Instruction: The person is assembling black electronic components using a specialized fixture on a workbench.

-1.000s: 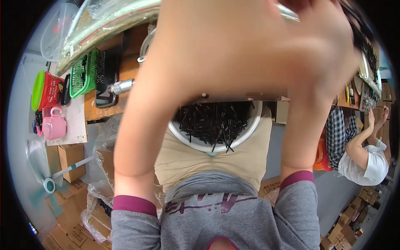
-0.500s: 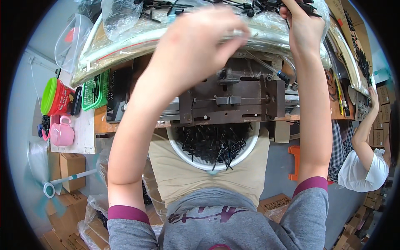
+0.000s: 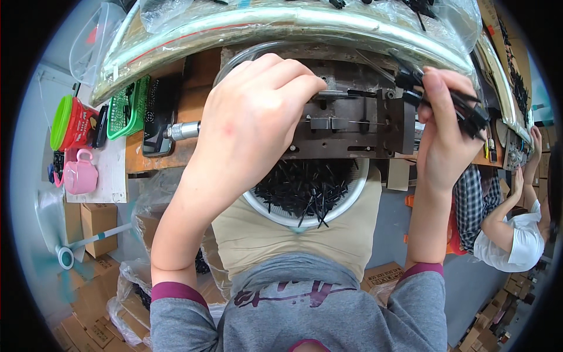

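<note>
Over the dark metal fixture (image 3: 352, 132), my left hand (image 3: 255, 114) is closed, its thumb and fingertip pinching one end of a thin black piece (image 3: 360, 93) that lies level above the fixture. My right hand (image 3: 448, 132), at the fixture's right end, is wrapped round a bunch of slim black plastic parts (image 3: 469, 114), which stick out both sides of the fingers. Below the fixture, on my lap, stands a round white basket (image 3: 293, 222) holding a heap of similar black pieces (image 3: 308, 190). My left palm and some fingers are hidden from view.
Behind the fixture a plastic-covered pale tray (image 3: 258, 26) bears more black parts. To the left are a phone (image 3: 158, 120), a green basket (image 3: 128, 114), a red tub (image 3: 76, 126), a pink cup (image 3: 81, 176) and a fan (image 3: 65, 257). Another person (image 3: 510, 234) works at far right.
My right hand has come down from the tray with the bunch of black parts. The left hand has moved lower to the fixture and now pinches a thin black piece.
</note>
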Demonstrator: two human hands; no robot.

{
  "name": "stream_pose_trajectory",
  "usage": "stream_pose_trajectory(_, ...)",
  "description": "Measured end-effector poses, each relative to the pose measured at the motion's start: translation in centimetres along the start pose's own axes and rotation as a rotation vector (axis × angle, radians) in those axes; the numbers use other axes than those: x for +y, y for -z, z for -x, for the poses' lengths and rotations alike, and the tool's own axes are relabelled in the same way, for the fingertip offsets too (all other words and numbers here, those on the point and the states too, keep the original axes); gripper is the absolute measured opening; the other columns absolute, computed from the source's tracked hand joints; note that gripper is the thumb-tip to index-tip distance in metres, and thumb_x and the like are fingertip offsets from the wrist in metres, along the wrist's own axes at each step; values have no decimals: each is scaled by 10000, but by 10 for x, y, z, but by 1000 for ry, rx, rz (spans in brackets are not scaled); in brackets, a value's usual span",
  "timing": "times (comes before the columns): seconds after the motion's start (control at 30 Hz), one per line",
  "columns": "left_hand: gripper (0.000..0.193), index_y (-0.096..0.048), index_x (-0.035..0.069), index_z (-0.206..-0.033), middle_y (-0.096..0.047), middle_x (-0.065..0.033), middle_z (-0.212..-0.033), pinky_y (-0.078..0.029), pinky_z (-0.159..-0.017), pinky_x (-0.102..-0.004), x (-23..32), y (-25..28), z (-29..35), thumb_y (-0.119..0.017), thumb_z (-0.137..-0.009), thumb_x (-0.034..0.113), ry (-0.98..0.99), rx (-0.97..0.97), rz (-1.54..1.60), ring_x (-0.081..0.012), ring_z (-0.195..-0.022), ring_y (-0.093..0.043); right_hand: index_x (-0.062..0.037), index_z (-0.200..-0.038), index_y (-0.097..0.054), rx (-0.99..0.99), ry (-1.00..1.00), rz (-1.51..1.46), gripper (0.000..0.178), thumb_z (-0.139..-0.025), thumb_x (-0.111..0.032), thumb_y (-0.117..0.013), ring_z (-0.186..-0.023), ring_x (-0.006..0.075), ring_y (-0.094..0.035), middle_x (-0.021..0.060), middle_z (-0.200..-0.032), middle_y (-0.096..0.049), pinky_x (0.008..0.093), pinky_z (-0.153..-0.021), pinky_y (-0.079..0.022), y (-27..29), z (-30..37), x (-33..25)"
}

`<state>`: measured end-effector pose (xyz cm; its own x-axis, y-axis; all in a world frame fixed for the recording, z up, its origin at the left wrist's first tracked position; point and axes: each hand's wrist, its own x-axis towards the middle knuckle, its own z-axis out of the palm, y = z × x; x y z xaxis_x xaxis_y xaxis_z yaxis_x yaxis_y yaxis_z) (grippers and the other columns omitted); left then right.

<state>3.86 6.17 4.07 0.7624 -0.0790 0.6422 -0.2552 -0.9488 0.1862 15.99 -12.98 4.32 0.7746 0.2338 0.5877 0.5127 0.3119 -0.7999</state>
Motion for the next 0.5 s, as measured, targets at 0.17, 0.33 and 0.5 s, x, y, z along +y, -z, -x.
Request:
stream_pose_trajectory(0.17,172,-688,21,-942,-700,-85,-969,-533,-797,-366,15,-6,-4,-681,-774,-13,45,-56,-62,-275,-913,-662,39,-929,-706,91,3,2,111,-825,22,-742,-616,70,-552,93,-968,-670,190,-519,-414,18,15,3)
stream_pose_trajectory(0.33,204,-699,25,-981,-709,-102,-1001,-536,-797,-361,9,-21,-2,-685,-778,23,82,-221,-249,-292,-951,-667,31,-931,-698,116,59,162,121,-817,28,-739,-593,68,-535,93,-939,-633,191,-511,-415,33,45,4)
stream_pose_trajectory(0.5,166,-688,21,-910,-636,-124,-805,-527,-732,-412,-3,-33,-10,-662,-747,35,118,-387,-253,-309,-804,-659,13,-922,-708,119,68,349,146,-783,11,-755,-692,118,-567,97,-927,-618,220,-584,-445,50,78,5)
